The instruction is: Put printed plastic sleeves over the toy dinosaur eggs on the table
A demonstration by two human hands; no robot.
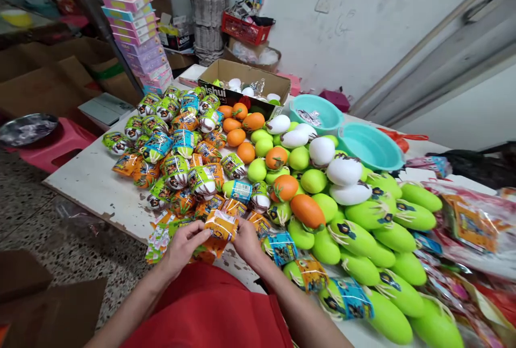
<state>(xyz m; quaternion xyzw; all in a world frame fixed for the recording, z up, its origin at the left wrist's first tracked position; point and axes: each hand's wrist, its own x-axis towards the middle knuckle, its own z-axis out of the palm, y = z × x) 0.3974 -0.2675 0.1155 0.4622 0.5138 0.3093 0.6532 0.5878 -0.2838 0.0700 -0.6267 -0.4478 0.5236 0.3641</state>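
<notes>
Close to my body, an orange printed wrapper point(221, 225) is stretched between my two hands. My left hand point(187, 241) pinches its left end with thumb and fingers, and my right hand point(245, 239) grips its right end. I cannot tell whether anything is inside it. Beneath and left of it lie a stack of green-and-white printed wrappers point(159, 246) and more orange ones. Just beyond my hands are wrapped egg-shaped toys point(203, 181) in green, blue and orange sleeves. Bare green eggs point(313, 181), orange ones point(307, 210) and white ones point(344, 170) spread to the right.
An open cardboard box point(244, 82) with white pieces stands at the back, beside two turquoise basins point(373, 146). Stacked pink and purple boxes point(139, 41) rise at the back left. A pink stool point(60, 146) carries a metal tray. Plastic bags point(475, 224) lie at the right.
</notes>
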